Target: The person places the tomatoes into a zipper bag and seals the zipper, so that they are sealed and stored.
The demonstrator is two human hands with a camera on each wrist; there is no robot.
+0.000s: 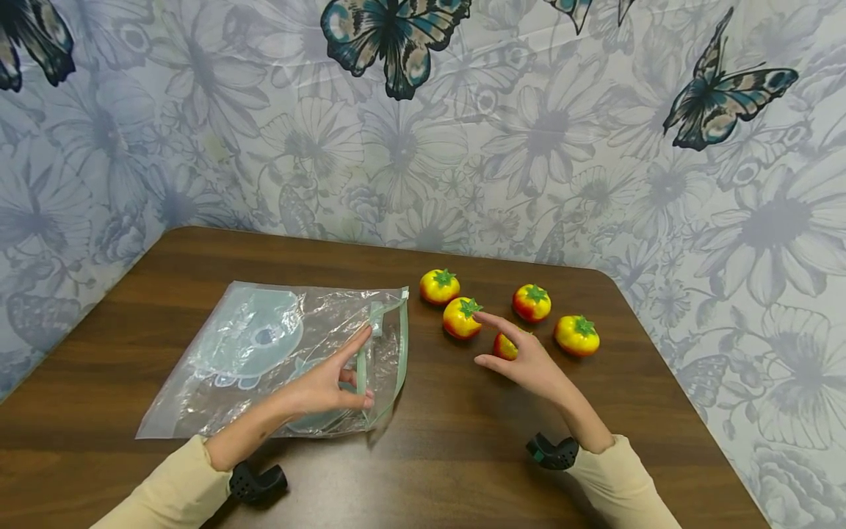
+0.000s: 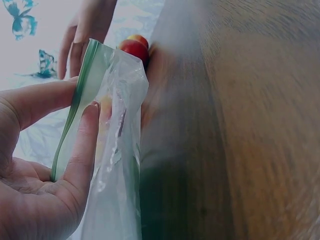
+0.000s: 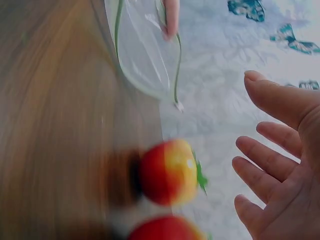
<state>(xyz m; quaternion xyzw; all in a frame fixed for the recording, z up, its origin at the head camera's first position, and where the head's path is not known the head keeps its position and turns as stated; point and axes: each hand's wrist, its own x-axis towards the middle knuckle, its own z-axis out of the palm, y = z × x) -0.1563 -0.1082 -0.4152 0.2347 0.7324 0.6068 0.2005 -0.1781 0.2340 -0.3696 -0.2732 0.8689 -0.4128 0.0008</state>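
Observation:
A clear zip bag (image 1: 317, 316) with a pale blue animal print and green zip edges lies flat on the table, its mouth facing right and standing ajar. My left hand (image 1: 324, 386) holds the upper edge of that mouth, the green strip passing between thumb and fingers in the left wrist view. Over the nearest red-and-yellow tomato (image 1: 504, 347) hovers my right hand (image 1: 529, 361), fingers spread and holding nothing; it partly hides that tomato. Other tomatoes with green leafy tops stand around it, such as one (image 1: 460, 318) left of the fingertips and one (image 1: 577, 336) to the right.
The brown wooden table (image 1: 449, 470) has rounded back corners and meets a cloth (image 1: 423, 169) printed with flowers and butterflies. Two more tomatoes stand farther back, one on the left (image 1: 439, 286) and one on the right (image 1: 532, 303). Each wrist wears a black band.

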